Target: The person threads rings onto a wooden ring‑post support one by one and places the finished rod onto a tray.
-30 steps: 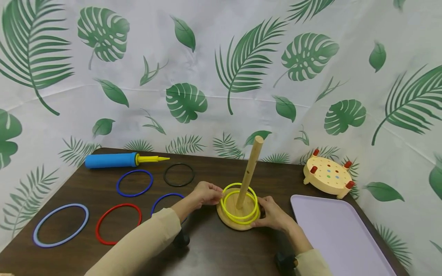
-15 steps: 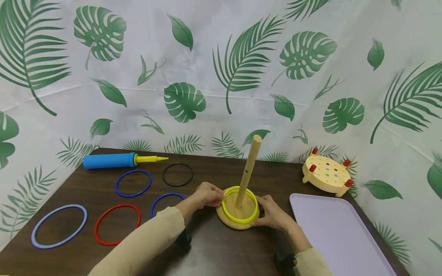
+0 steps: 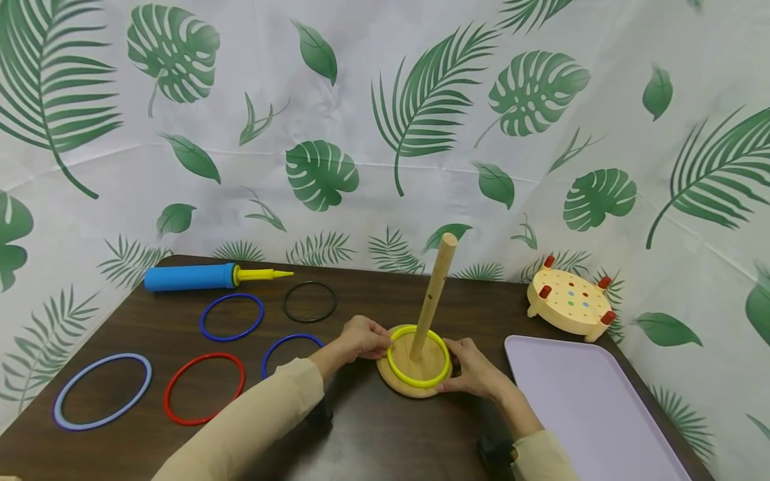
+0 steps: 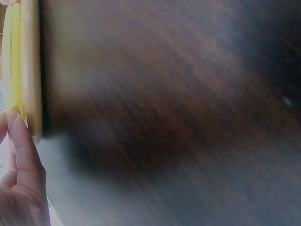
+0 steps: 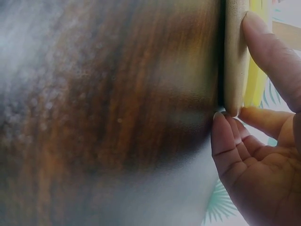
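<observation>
Yellow rings (image 3: 418, 357) lie flat on the round wooden base (image 3: 415, 386), encircling the leaning peg (image 3: 434, 291). The left hand (image 3: 361, 337), at nine o'clock, pinches the rings' edge with curled fingers; the right hand (image 3: 475, 367), at three o'clock, curls fingertips against the base rim. On the dark counter (image 3: 373, 434), uneven pressure could tip the already tilted peg.

I see long beige sleeves on both my arms, a black wrist-mounted camera unit strapped under each cuff, hands bare.
</observation>
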The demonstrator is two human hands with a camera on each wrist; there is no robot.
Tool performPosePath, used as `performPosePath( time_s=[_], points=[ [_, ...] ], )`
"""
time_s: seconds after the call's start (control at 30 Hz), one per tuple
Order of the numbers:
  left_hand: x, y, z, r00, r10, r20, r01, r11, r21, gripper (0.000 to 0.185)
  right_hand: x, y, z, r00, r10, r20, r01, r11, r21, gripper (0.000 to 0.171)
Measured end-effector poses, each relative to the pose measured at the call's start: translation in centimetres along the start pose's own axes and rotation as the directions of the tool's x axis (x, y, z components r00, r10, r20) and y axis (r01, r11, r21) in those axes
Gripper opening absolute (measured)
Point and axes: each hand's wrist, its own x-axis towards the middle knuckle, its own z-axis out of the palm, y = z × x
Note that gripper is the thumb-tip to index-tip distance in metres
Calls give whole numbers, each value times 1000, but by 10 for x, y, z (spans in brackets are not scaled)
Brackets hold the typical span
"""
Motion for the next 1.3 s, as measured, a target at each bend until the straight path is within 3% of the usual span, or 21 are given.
performPosePath(
  time_s=[0.47,0.73,1.1,1.3],
  points=[
    [0,-2,1,998,55,-19,-54,997,63,11,-1,-2,0,999,50,-4,-50,999,18,90],
    [-6,-1,-6,995,103,-8,-102,989,110,15,-1,-2,0,1000,8,-3,-8,1000,10,90],
    [-26,-4,-53,985,165,51,-170,977,128,20,-1,-1,-2,999,47,0,-47,999,13,92],
    [-35,-11,-88,985,172,19,-173,967,187,22,0,0,0,998,56,5,-56,998,8,92]
  ],
)
